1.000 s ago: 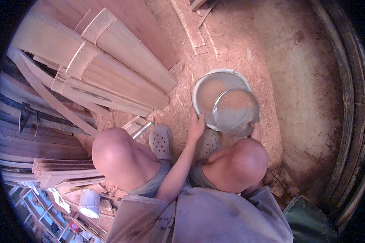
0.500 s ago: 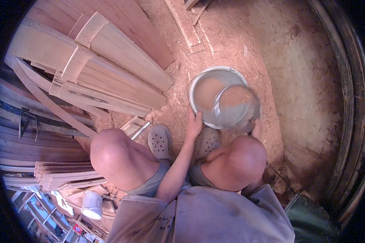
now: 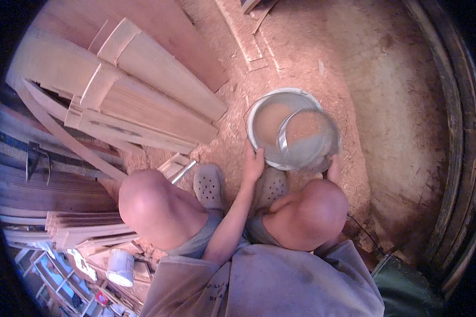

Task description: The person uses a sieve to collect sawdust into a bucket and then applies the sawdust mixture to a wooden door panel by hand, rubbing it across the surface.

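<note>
Gripping the smooth pale rim of a round bucket (image 3: 253,122), the left hand (image 3: 255,161) had its thumb over the edge; the right hand (image 3: 331,167), partly hidden, held the near edge of a glossy-walled, motion-blurred sieve (image 3: 308,150), just beyond those fingers and overlapping the bucket; its brown dust (image 3: 304,126) formed a smaller patch than a second earlier; crumbly shavings (image 3: 235,136) coated the floor (image 3: 296,53) around both hands; flat, grained planks (image 3: 153,100) lay left of the left fingers.
</note>
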`<state>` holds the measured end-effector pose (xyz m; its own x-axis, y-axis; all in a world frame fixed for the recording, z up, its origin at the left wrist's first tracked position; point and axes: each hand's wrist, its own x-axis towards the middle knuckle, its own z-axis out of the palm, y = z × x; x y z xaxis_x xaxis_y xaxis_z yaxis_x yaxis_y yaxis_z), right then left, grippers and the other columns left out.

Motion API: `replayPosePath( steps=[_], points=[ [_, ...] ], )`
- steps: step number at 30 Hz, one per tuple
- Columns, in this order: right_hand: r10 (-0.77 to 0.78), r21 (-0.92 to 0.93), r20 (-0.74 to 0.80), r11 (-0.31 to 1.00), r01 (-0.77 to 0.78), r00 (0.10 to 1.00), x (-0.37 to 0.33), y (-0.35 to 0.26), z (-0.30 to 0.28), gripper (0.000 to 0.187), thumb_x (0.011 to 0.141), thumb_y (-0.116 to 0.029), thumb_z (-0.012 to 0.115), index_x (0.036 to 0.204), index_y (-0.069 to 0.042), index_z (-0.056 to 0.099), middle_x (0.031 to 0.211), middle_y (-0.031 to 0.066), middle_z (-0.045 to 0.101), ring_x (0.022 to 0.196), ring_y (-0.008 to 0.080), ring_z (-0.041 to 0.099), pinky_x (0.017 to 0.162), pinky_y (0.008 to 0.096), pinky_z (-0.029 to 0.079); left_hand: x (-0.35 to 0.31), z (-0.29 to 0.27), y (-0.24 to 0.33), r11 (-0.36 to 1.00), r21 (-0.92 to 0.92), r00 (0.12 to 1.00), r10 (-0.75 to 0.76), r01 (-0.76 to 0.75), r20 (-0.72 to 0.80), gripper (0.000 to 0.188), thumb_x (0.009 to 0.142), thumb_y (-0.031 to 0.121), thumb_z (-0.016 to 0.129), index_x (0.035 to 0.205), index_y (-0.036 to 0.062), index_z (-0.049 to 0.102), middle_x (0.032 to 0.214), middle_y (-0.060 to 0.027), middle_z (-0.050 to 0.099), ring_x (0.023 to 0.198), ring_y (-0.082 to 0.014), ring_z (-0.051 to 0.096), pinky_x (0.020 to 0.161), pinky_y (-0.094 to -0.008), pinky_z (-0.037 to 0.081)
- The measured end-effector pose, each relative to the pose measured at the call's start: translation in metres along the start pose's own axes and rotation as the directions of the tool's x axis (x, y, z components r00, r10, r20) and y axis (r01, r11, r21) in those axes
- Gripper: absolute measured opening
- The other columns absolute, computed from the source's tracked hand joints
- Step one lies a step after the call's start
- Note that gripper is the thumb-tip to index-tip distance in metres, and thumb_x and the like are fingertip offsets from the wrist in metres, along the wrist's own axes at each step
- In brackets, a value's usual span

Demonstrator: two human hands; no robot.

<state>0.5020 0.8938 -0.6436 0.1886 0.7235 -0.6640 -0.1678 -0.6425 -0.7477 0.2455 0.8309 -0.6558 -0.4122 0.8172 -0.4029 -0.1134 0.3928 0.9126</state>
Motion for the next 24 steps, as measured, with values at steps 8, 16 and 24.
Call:
replayPosePath(
  steps=[8, 16, 24],
  points=[
    [-0.105, -0.042, -0.028, 0.994, 0.103, 0.994, -0.013, -0.008, 0.029, 0.037, 0.084, -0.028, 0.04, 0.1, 0.003, 0.054, 0.099, 0.0105, 0.055, 0.094, 0.0223, 0.05, 0.078, 0.0376, 0.042, 0.0, -0.007, -0.002, 1.0, 0.007, 0.999, 0.001, 0.0, -0.032, 0.052, 0.087, 0.012, 0.045, 0.135, -0.0023, 0.032, 0.125, -0.0254, 0.048, 0.117, -0.0351, 0.048, 0.1, -0.0388, 0.035],
    [-0.112, -0.194, 0.026, 0.974, 0.115, 0.993, 0.019, 0.007, -0.008, 0.041, 0.087, -0.027, 0.036, 0.105, 0.006, 0.053, 0.107, 0.0131, 0.054, 0.102, 0.0223, 0.048, 0.079, 0.0377, 0.042, 0.005, 0.001, -0.005, 0.997, -0.057, 0.999, 0.045, -0.045, 0.007, 0.048, 0.086, 0.011, 0.046, 0.131, -0.0046, 0.035, 0.122, -0.0257, 0.05, 0.116, -0.0347, 0.048, 0.101, -0.0383, 0.034],
    [-0.083, -0.193, -0.055, 0.979, 0.071, 0.995, -0.017, -0.022, 0.023, 0.038, 0.089, -0.024, 0.036, 0.102, 0.006, 0.055, 0.1, 0.0125, 0.056, 0.097, 0.0215, 0.05, 0.085, 0.0364, 0.04, 0.0, -0.004, -0.007, 0.999, 0.019, 0.999, 0.029, -0.029, -0.021, 0.047, 0.086, 0.011, 0.046, 0.129, -0.005, 0.037, 0.123, -0.0269, 0.049, 0.117, -0.0365, 0.048, 0.1, -0.0394, 0.035]
  ],
)
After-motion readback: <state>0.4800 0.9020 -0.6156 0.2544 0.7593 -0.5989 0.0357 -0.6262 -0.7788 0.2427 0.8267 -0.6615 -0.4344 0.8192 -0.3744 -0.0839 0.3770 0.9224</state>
